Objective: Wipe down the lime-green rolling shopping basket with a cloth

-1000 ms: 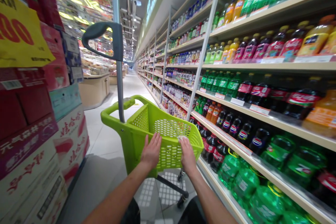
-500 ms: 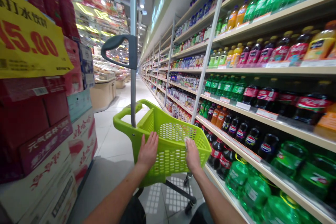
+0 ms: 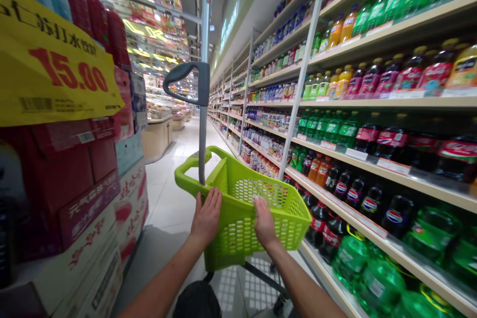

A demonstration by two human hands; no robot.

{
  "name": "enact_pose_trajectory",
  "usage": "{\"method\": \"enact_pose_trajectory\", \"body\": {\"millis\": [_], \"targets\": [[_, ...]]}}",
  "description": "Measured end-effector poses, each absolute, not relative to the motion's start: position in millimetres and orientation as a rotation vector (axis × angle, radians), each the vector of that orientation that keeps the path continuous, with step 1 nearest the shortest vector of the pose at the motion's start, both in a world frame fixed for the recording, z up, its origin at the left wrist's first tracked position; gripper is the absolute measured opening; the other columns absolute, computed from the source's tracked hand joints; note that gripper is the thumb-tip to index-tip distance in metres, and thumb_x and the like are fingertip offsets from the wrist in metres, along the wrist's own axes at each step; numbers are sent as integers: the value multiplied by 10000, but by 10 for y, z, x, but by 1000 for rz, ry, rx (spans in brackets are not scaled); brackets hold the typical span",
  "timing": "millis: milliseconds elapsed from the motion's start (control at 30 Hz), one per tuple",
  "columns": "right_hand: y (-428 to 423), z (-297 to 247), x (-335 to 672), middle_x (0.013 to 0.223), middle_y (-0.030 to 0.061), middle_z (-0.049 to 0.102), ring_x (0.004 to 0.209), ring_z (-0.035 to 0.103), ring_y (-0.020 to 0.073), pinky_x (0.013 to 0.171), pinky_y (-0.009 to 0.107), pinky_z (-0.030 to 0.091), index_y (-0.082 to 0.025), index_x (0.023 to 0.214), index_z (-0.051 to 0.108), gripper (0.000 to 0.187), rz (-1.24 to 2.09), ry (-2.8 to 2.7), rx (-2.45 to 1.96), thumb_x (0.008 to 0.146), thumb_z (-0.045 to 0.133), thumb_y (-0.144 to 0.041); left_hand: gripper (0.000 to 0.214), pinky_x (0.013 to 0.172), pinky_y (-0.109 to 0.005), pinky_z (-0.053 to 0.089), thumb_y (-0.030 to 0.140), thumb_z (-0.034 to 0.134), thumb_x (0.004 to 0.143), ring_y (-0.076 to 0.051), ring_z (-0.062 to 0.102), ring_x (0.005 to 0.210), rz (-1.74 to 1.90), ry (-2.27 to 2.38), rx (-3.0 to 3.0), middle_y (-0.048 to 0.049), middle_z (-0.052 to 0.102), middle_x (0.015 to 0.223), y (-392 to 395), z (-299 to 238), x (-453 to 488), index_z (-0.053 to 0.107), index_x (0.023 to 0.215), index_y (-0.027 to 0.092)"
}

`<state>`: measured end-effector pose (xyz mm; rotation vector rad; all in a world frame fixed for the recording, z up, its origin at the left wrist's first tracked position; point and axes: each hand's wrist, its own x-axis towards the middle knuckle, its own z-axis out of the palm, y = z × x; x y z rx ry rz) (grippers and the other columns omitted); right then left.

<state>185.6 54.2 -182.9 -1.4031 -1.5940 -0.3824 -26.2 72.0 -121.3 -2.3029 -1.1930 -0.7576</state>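
Note:
A lime-green plastic shopping basket cart with perforated walls stands in front of me, and its inside holds nothing that I can see. My left hand lies against the near side below the rim, fingers straight and flat. Over the near rim my right hand is closed, its fingertips curled to the inner side. A scrap of white, perhaps a cloth, barely shows at those fingertips. A grey pole rises from the cart's left end and carries a dark grey loop handle.
Shelves of bottled drinks line the right side, close to the cart. Stacked drink cartons with a yellow price sign stand at the left. Tiled aisle floor runs ahead past display counters.
My right hand has slid left along the rim, with less of the white cloth-like thing showing. My left hand stays on the basket's side. The whole view has shifted, so the cart appears farther right.

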Motion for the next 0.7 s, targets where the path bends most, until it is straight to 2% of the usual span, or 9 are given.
{"method": "enact_pose_trajectory", "body": {"millis": [100, 233, 500, 600, 700], "targets": [[606, -1713, 1488, 1315, 102, 433, 1272, 296, 178, 1054, 420, 285, -116, 1265, 433, 653, -338, -1740, -1299, 646, 304, 50, 576, 1067, -517, 53, 114, 342, 693, -226, 287, 1282, -802, -1198, -2311, -95, 377, 1358, 717, -1146, -318, 408, 1265, 110], [607, -1643, 1337, 1321, 86, 426, 1279, 280, 173, 1052, 444, 276, -156, 1284, 408, 680, -334, -1694, -1291, 649, 297, 60, 599, 1058, -536, 44, 125, 328, 707, -237, 266, 1290, -968, -1415, -2081, -141, 311, 1388, 819, -992, -521, 322, 1302, 50], [829, -1096, 573, 1304, 146, 435, 1269, 297, 200, 1056, 387, 269, -61, 1230, 458, 497, -345, -1844, -1217, 746, 359, -4, 610, 1040, -577, 24, 123, 330, 695, -256, 225, 1305, -844, -1425, -2093, -145, 305, 1392, 913, -984, -620, 321, 1301, 54], [843, -1113, 631, 1313, 131, 428, 1278, 280, 200, 1051, 401, 270, -94, 1227, 467, 480, -363, -1856, -1237, 765, 368, -9, 617, 1042, -574, 25, 108, 320, 695, -242, 232, 1304, -848, -1408, -2109, -118, 294, 1401, 882, -1009, -606, 312, 1312, 89], [760, -1326, 1062, 1301, 95, 452, 1275, 290, 190, 1039, 430, 285, -155, 1231, 474, 568, -364, -1780, -1323, 721, 331, 50, 633, 1042, -573, 31, 104, 326, 688, -245, 223, 1307, -885, -1435, -2115, -120, 285, 1404, 833, -1012, -554, 298, 1320, 91]]}}
